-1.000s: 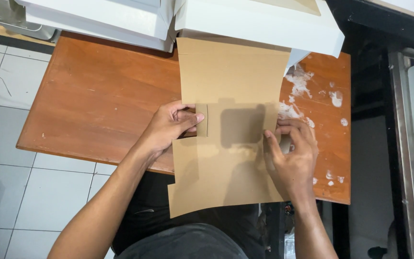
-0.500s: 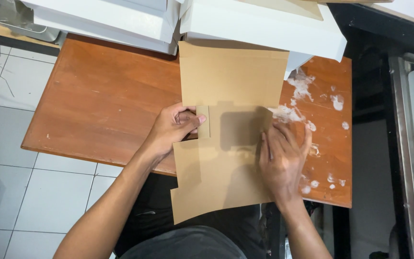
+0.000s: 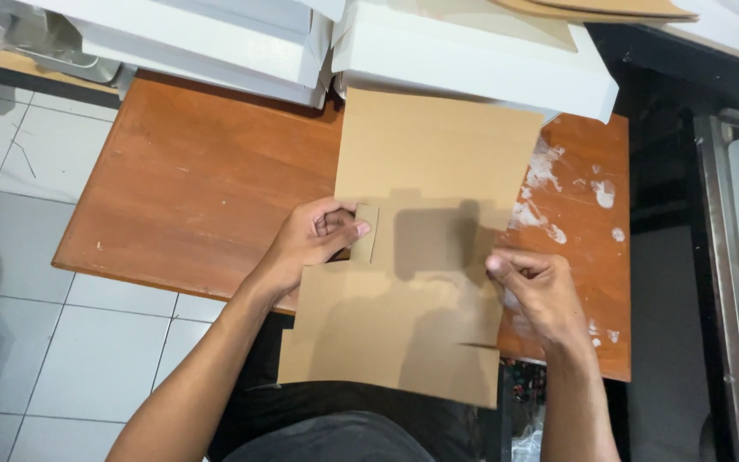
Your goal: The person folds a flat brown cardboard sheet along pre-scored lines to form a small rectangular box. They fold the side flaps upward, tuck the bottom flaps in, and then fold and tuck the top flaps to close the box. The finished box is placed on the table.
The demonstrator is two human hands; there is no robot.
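Note:
A flat brown cardboard box blank (image 3: pixel 425 257) lies on the wooden table (image 3: pixel 198 197), its near end hanging over the table's front edge. My left hand (image 3: pixel 314 239) pinches a small folded side tab (image 3: pixel 366 232) at the blank's left edge. At the right edge, my right hand (image 3: pixel 536 287) is curled with its fingertips on the cardboard. Part of the right edge is hidden under that hand.
White closed boxes (image 3: pixel 472 60) are stacked along the table's far side, with more brown cardboard (image 3: pixel 609 8) on top. White smears (image 3: pixel 558 184) mark the table's right part. A dark gap and a metal surface (image 3: pixel 729 257) lie to the right, grey tiled floor (image 3: pixel 10 171) to the left.
My right hand slid down and outward along the blank's right edge and curled its fingers. The blank shifted a little. My left hand stayed on the tab.

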